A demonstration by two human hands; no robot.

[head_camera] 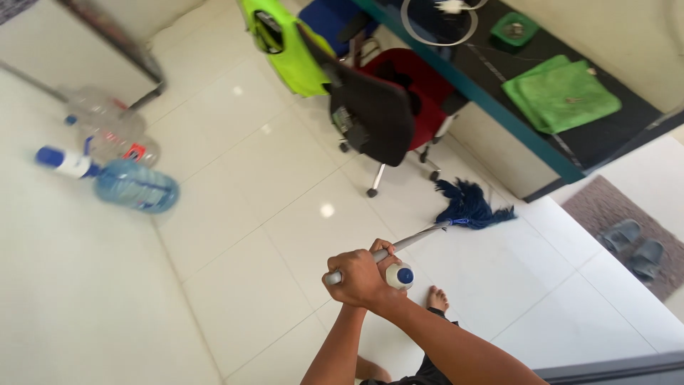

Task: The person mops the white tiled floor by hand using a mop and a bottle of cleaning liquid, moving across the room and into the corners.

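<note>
Mop handle (413,241) is gripped by both hands, left (356,279) and right (388,258), blue mop head (470,207) resting on white tile floor (249,235).

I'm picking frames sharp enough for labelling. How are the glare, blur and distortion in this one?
Head view: bright ceiling-light spots glare off the glossy white floor tiles; the water jugs at left are smeared by motion blur; both hands on the mop handle and the blue mop head are fairly sharp; the whole frame is tilted, with the desk running diagonally.
</note>
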